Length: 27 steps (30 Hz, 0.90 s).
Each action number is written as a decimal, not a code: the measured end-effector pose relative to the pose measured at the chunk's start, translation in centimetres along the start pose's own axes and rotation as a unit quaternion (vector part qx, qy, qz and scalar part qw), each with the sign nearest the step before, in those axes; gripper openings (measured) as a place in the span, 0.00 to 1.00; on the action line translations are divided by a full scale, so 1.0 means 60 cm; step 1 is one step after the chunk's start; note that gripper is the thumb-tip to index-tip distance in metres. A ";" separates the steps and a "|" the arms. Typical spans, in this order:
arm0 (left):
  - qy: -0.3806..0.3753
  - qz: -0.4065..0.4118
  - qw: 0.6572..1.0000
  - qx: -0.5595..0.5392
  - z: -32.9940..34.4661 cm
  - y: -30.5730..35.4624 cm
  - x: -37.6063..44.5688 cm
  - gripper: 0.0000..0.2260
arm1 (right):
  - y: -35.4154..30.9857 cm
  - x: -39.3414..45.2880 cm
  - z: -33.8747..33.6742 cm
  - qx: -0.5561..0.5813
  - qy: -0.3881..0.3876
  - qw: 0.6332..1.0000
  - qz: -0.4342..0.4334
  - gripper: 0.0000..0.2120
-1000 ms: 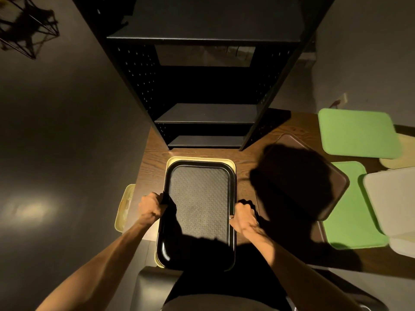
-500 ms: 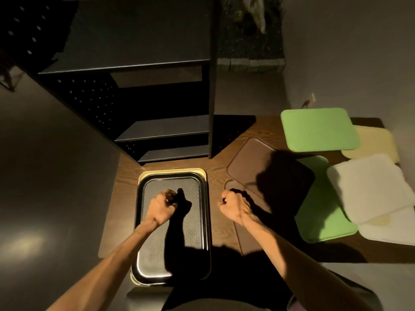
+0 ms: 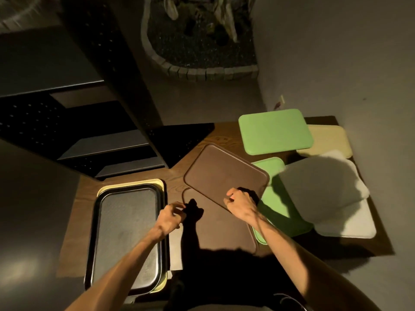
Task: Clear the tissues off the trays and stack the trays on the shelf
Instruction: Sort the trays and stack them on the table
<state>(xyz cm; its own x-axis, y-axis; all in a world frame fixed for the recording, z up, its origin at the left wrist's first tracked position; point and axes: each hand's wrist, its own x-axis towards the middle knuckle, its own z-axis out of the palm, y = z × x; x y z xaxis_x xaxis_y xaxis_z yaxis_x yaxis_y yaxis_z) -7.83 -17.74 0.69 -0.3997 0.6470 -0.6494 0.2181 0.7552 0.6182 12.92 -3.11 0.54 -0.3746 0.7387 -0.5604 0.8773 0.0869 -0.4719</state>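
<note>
The person's right hand [image 3: 239, 202] is curled around the near edge of a brown tray [image 3: 221, 173], which sits tilted over a second brown tray [image 3: 221, 223] on the wooden table [image 3: 177, 189]. Their left hand [image 3: 170, 217] hovers loosely curled and empty between that tray and a black tray [image 3: 125, 234] nested on a yellow one [image 3: 157, 181], just in front of the dark shelf [image 3: 107, 142]. Green trays [image 3: 275, 131], cream and white ones lie overlapping to the right.
</note>
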 end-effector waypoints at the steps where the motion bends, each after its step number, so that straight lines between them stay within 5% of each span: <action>1: -0.004 -0.005 1.000 -0.003 0.016 0.009 0.001 0.11 | 0.017 0.002 -0.008 0.008 0.002 1.000 0.003 0.13; 13: -0.096 -0.030 0.995 0.002 0.168 0.097 0.018 0.11 | 0.223 0.021 -0.096 0.116 0.121 0.983 0.081 0.18; 19: -0.084 -0.110 0.984 -0.109 0.222 0.111 0.049 0.09 | 0.314 0.016 -0.122 0.122 0.256 0.942 0.179 0.17; 27: -0.013 -0.223 0.950 -0.220 0.261 0.096 0.096 0.11 | 0.388 -0.007 -0.133 0.112 0.336 0.892 0.281 0.21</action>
<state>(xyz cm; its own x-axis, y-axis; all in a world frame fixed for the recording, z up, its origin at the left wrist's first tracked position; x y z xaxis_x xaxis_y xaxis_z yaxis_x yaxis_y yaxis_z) 5.04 -8.03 -6.42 -0.3411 0.2806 -0.8971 -0.3631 0.8410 0.4011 35.87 3.93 -4.79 0.4366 0.8636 -0.2521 0.7596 -0.5041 -0.4110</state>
